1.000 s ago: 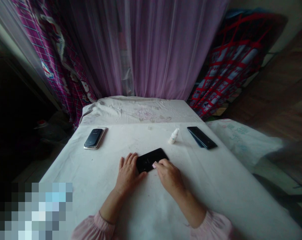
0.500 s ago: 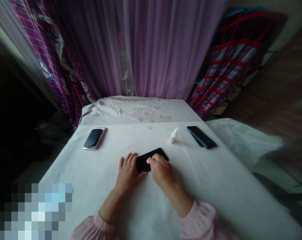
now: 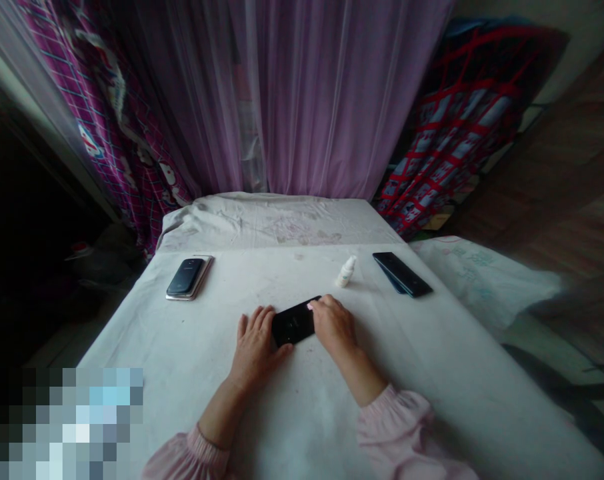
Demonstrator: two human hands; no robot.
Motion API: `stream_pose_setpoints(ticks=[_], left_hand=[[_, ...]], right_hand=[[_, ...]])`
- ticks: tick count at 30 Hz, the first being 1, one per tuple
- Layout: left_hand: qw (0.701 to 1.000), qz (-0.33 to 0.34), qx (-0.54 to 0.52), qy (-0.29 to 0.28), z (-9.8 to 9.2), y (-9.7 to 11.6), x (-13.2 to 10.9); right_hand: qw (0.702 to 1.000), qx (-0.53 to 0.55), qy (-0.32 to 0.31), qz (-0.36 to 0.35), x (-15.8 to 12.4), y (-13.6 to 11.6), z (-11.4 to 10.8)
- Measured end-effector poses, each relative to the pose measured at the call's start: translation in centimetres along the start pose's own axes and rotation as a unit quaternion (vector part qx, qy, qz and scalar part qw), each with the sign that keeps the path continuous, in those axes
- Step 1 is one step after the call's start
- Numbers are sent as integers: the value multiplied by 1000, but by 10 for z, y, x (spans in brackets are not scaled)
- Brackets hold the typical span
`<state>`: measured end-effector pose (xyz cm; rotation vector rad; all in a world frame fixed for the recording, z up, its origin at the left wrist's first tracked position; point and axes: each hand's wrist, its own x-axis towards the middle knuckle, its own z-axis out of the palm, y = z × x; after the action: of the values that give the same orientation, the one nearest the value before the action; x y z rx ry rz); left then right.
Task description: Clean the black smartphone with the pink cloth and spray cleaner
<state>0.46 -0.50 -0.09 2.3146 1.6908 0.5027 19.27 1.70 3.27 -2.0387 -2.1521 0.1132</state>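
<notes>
Smartphones, five: one central black smartphone (image 3: 293, 324), one left-side stack (image 3: 186, 277) of two, one right-side stack (image 3: 406, 275) of two. Bottles, one: white bottle (image 3: 346, 273). Hands, two: left hand (image 3: 257, 341), right hand (image 3: 335, 324). Pinched small pink items (image 3: 311, 305), one. Cloth-covered tables (image 3: 302, 413), one.

Dim, near-black at far left, palest on the tablecloth (image 3: 252, 277); softly shadowed, stretched and blurred toward edges, pixelated at lower left.

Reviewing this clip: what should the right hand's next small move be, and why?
Probably a slide of the small pink piece leftward along the black smartphone: the right hand pinches it near the phone's right end, the middle lies uncovered, and the left hand braces the left end.
</notes>
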Motion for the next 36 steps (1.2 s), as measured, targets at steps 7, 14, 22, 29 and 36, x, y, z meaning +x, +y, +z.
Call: stream_pose_setpoints(ticks=[7,14,22,29,36], left_hand=[[1000,3,2,6,0,0,-1],[1000,1,-2,1,0,-1,-1],[1000,3,2,-6,0,-1,0],[999,33,0,-22,0,-10,2],[999,46,-3,-10,1,-25,4]], right_hand=[[996,29,1,-82,-10,-13,5],[999,-4,25,24,10,30,-1],[997,23,0,-67,4,-17,7],[994,62,-10,-88,1,-1,1],[996,48,25,-64,4,15,3]])
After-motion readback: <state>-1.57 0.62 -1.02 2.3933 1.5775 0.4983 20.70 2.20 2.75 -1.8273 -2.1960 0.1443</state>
